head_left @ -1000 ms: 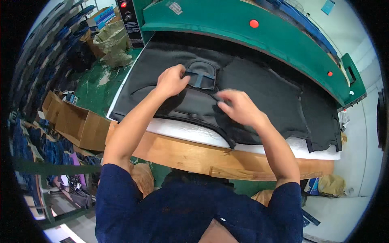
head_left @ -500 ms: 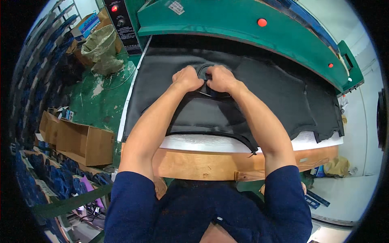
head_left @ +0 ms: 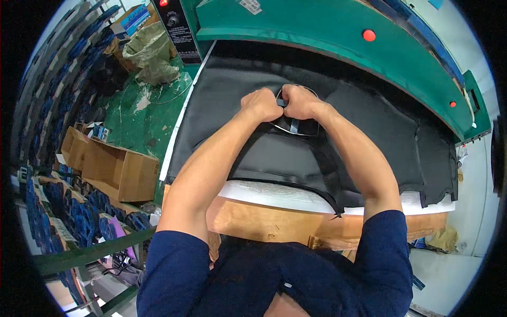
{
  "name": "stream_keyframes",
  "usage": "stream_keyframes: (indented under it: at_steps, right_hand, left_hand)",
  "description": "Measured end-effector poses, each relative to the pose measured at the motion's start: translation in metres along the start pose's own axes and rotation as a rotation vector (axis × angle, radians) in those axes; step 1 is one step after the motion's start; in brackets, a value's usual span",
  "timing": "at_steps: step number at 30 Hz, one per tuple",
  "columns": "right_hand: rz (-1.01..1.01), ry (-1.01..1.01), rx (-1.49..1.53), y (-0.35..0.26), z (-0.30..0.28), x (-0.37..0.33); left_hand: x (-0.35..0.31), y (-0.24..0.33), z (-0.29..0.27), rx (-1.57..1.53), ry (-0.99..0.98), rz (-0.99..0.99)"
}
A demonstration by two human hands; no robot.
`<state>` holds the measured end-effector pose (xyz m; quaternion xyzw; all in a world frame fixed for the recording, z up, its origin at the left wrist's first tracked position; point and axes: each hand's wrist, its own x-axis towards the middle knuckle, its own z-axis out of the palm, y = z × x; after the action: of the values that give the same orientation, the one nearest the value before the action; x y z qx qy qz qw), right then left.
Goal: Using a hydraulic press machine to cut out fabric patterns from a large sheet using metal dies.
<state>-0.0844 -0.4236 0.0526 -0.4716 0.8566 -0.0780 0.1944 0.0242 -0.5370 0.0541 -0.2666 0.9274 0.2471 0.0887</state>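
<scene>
A looped cutting die with a thin metal rim point(head_left: 302, 133) rests on black leather-like sheeting point(head_left: 380, 132). My left hand point(head_left: 262, 104) is closed at the die's left side, its fingers curled and knuckles up. Close beside it, my right hand point(head_left: 301, 102) is closed over the upper middle of the die. Both seem to grip its inner crosspiece, though the fingertips are mostly hidden. A curved piece of the black material point(head_left: 282, 156) lies just below the die. The sheeting spreads over a white board point(head_left: 274, 194).
A green machine beam point(head_left: 317, 31) with red buttons spans the far side. The table's wooden front edge point(head_left: 259, 217) is close to my body. On the left are an open cardboard box point(head_left: 121, 171), a sack point(head_left: 150, 50) and racks of blue-edged dies point(head_left: 47, 100).
The whole view has shifted and turned slightly, so the table sits further right. Both hands keep their hold, and more of the die's lower rim shows beneath them.
</scene>
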Motion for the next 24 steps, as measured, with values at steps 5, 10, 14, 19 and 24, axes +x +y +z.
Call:
stream_keyframes:
  at_steps: [5, 10, 14, 19, 24]
  right_hand:
    - [-0.162, 0.134, 0.008, -0.002, 0.0, -0.009]
    - [-0.089, 0.111, -0.054, -0.02, -0.016, -0.026]
    - [-0.072, 0.26, -0.01, -0.018, -0.029, -0.032]
    - [-0.037, 0.437, 0.312, -0.026, -0.068, -0.044]
    - [0.036, 0.333, 1.212, -0.079, -0.052, -0.064]
  left_hand:
    - [0.001, -0.001, 0.005, 0.001, 0.047, -0.001]
    - [-0.009, 0.005, -0.002, -0.008, 0.006, -0.027]
    - [-0.008, -0.014, -0.013, -0.176, 0.015, 0.116]
    - [-0.027, -0.004, -0.046, -0.158, 0.503, 0.344]
    - [-0.021, -0.013, -0.1, 0.167, 0.683, 0.583]
